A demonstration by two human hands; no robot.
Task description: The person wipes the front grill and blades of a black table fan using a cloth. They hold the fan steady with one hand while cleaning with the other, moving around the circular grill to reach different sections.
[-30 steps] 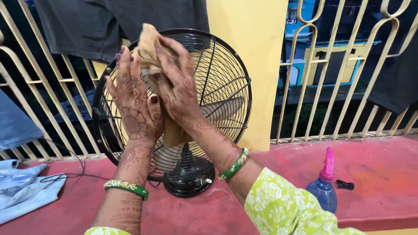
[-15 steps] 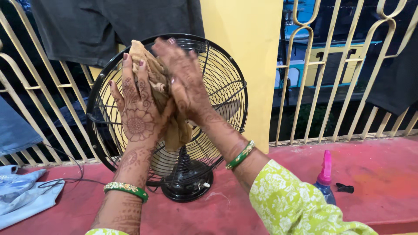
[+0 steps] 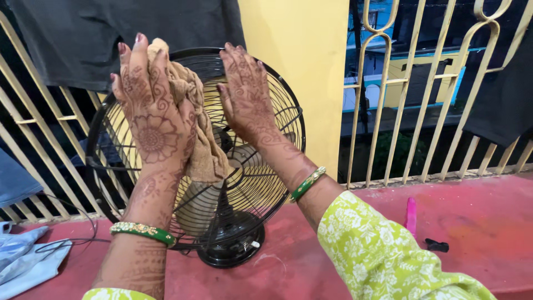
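Observation:
A black table fan (image 3: 266, 139) with a round wire cage stands on a red ledge, its round base (image 3: 230, 247) near the middle. My left hand (image 3: 152, 119) presses a tan cloth (image 3: 202, 139) flat against the upper left of the cage, fingers straight. My right hand (image 3: 250, 100) lies flat against the cage just right of the cloth, fingers spread, holding nothing. Both wrists wear green bangles.
A pink-topped spray bottle (image 3: 411, 214) stands behind my right sleeve on the red ledge (image 3: 477, 222), with a small black object (image 3: 437, 244) beside it. Pale blue cloth (image 3: 25, 261) and a black cord lie at left. Cream railing bars (image 3: 422, 111) and dark hanging garments stand behind.
My left hand has slid up and left with the cloth. My right hand has come off the cloth and now rests flat on the cage. The view has shifted right.

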